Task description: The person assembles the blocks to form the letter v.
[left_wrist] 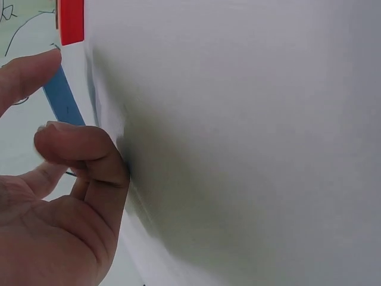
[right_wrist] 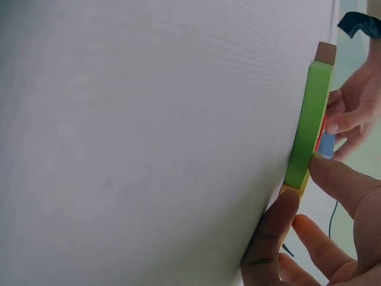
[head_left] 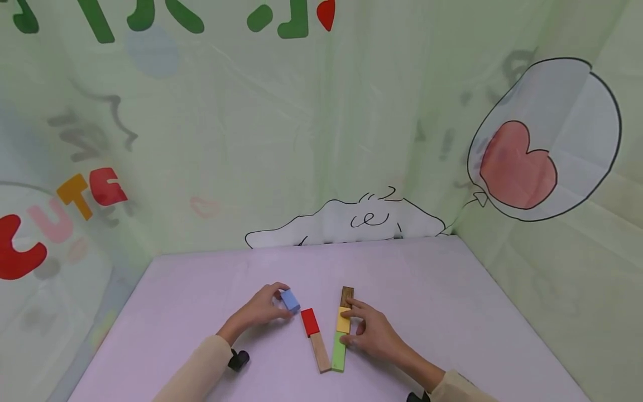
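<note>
My left hand [head_left: 264, 306] pinches a blue block [head_left: 290, 300] between thumb and fingers, near the far end of a red block [head_left: 310, 322]. The red block lies end to end with a plain wooden block [head_left: 320, 353], forming a slanted line. My right hand [head_left: 375, 331] rests along a second line, its spread fingers touching a yellow block [head_left: 342, 324] and a dark brown block [head_left: 346, 294], and its thumb on a green block [head_left: 339, 357]. In the right wrist view, the thumb touches the green block [right_wrist: 309, 125] beside the yellow end. The two lines meet at their near ends, like a V.
The blocks lie on a pale purple table [head_left: 211, 285]. Behind it hangs a printed curtain [head_left: 271, 139] with letters and a balloon [head_left: 547, 139]. A dark wrist strap [head_left: 238, 360] sits on the left wrist.
</note>
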`<state>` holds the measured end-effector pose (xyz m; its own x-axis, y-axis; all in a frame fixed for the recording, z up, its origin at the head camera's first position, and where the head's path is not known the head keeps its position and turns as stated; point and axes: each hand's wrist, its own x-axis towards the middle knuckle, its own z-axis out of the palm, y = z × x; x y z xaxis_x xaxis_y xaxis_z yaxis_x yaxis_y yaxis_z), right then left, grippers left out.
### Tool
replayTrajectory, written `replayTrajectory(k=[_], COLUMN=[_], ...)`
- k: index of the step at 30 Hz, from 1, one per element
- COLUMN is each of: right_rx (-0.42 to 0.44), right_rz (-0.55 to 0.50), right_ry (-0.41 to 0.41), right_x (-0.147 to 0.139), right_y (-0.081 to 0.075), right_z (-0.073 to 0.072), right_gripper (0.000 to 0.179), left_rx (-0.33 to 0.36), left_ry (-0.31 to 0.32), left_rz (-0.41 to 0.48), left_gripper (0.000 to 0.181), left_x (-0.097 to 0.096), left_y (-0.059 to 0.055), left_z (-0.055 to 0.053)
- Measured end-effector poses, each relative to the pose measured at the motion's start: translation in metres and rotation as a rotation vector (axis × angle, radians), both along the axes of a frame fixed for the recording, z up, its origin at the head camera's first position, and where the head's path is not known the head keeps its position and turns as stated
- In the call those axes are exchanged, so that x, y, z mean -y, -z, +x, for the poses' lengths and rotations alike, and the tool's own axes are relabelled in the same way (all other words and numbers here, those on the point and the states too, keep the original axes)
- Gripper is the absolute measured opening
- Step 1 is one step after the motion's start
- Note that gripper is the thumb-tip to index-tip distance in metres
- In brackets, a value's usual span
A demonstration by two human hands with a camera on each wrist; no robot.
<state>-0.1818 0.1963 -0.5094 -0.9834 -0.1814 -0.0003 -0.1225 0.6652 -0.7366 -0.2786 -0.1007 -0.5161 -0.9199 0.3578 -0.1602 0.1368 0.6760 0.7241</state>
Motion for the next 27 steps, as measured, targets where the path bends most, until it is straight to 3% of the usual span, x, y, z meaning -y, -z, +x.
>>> replayTrajectory(k=[9,27], right_rx=[0.011,0.002], right_rz=[-0.003,-0.008], right_ry=[0.001,-0.009], right_x=[-0.001,-0.001], right_y=[0.000,-0.003], right_z=[0.000,0.001], right_gripper=[0.051,0.051], left_rx=[0.058,0.089], left_ry=[0.059,0.122], left_rz=[0.032,0.041], left_gripper=[0.065,0.063], left_x=[-0.011,-0.019], left_y=[-0.005,-0.009], left_z=[-0.010,-0.014])
